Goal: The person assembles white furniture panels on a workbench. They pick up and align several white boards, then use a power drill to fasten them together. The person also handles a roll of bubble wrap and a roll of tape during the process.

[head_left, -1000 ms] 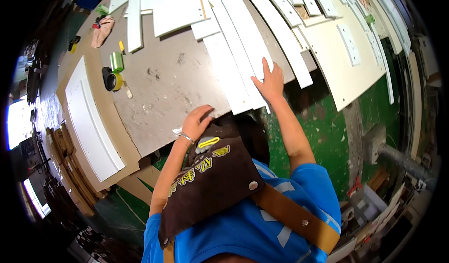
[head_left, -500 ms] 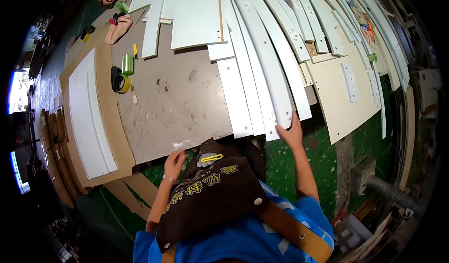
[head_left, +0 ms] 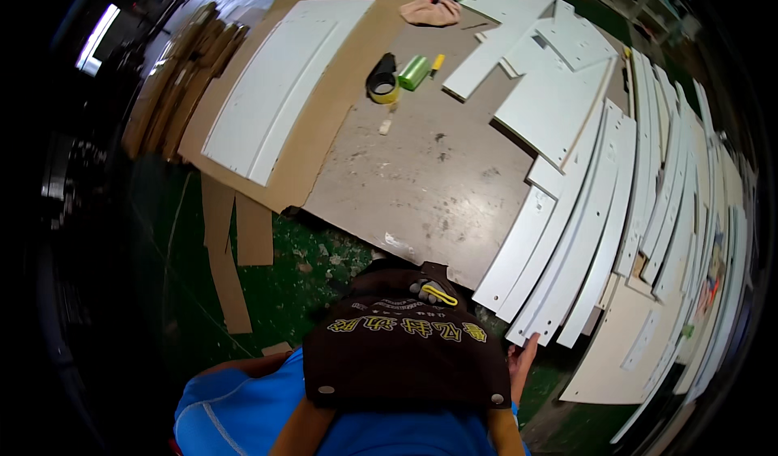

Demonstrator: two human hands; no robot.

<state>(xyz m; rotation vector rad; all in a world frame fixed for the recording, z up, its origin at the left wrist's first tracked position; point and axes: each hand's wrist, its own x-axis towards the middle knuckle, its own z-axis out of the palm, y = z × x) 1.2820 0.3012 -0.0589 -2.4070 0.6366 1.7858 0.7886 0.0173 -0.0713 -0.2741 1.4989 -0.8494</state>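
White board (head_left: 590,229), one; long axis from bench's (head_left: 454,180) near edge, away rightward; right hand (head_left: 523,360) at near end, grip unclear; left hand unseen.

Side clutter, seen from where I'm standing
So there's a black tape dispenser (head_left: 377,73) with a yellow roll lying on the grey surface (head_left: 438,172), right beside a green roll (head_left: 413,73) and a little yellow tool (head_left: 438,63). Crumpled pink cloth (head_left: 429,12) farther back. Big brown cardboard sheet (head_left: 320,128) along one end, cardboard strips (head_left: 253,233) down on the scuffed green floor (head_left: 312,253), plus a brown stack (head_left: 186,83) behind.
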